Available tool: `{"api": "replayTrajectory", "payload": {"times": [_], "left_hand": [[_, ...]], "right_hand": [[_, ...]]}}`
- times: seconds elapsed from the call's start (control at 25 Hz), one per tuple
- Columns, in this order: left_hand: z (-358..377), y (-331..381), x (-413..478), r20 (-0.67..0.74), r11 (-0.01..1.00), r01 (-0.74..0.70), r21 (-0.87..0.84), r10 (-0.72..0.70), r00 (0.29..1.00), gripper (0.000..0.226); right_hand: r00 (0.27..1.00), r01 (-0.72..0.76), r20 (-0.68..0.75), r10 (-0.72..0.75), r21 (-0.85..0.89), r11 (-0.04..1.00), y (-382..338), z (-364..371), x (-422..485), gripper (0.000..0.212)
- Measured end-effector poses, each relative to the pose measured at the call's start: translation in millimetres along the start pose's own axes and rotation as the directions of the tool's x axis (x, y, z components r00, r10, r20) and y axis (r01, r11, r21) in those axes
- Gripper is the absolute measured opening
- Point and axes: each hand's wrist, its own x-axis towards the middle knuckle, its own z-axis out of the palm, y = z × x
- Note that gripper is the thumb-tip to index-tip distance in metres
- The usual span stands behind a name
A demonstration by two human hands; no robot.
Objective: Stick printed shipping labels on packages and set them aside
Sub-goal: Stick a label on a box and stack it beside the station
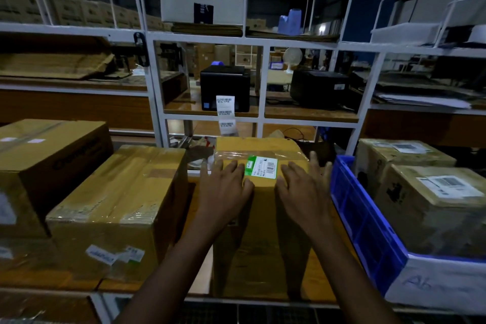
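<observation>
Standing upright near the middle of the bench [200,281], the package [260,218] has only a narrow strip of bare wood on either side of it. Left of the package, a taped cardboard box [118,200] sits near, with a gap between them; right of the package, a blue crate [368,221] holding labelled boxes [431,208] comes just beside it. Behind the package, a white shelf frame [263,121] carries a black printer [224,87] with a strip of labels [225,110] hanging from it. A green-and-white shipping label [261,167] lies on the package's top face. Both hands rest flat on that top, grip fully open, fingers spread: the left hand [223,192] just left of the label, the right hand [305,192] just right of it, neither holding anything.
</observation>
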Motion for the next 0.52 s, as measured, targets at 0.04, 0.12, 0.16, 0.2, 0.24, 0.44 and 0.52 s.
{"api": "replayTrajectory", "payload": {"times": [0.04,0.12,0.16,0.2,0.24,0.44,0.52], "left_hand": [[-3,5,5,0.047,0.998,-0.044,0.033,0.043,0.998,0.067],[-7,15,14,0.134,0.992,-0.111,0.065,0.101,0.986,0.061],[-6,19,15,0.172,0.99,-0.123,0.069,0.11,0.979,0.06],[-4,20,15,0.195,0.989,-0.127,0.072,0.111,0.975,0.06],[-3,21,15,0.205,0.989,-0.127,0.076,0.109,0.973,0.06],[2,24,18,0.235,0.993,-0.097,0.067,0.079,0.969,0.06],[1,24,18,0.189,0.998,-0.063,0.031,0.056,0.98,0.059]], "right_hand": [[0.997,0.035,0.069,-0.034,-0.012,0.999,-4,-2,5,0.069],[0.986,0.059,0.158,-0.058,-0.002,0.998,-5,-1,12,0.068],[0.981,0.063,0.182,-0.062,0.0,0.998,-4,0,14,0.066],[0.978,0.068,0.199,-0.066,-0.004,0.998,-2,1,13,0.066],[0.975,0.072,0.213,-0.068,-0.008,0.997,-1,1,12,0.069],[0.964,0.079,0.254,-0.076,0.0,0.997,0,-1,13,0.065],[0.957,0.079,0.28,-0.082,0.021,0.997,0,-5,14,0.061]]}}
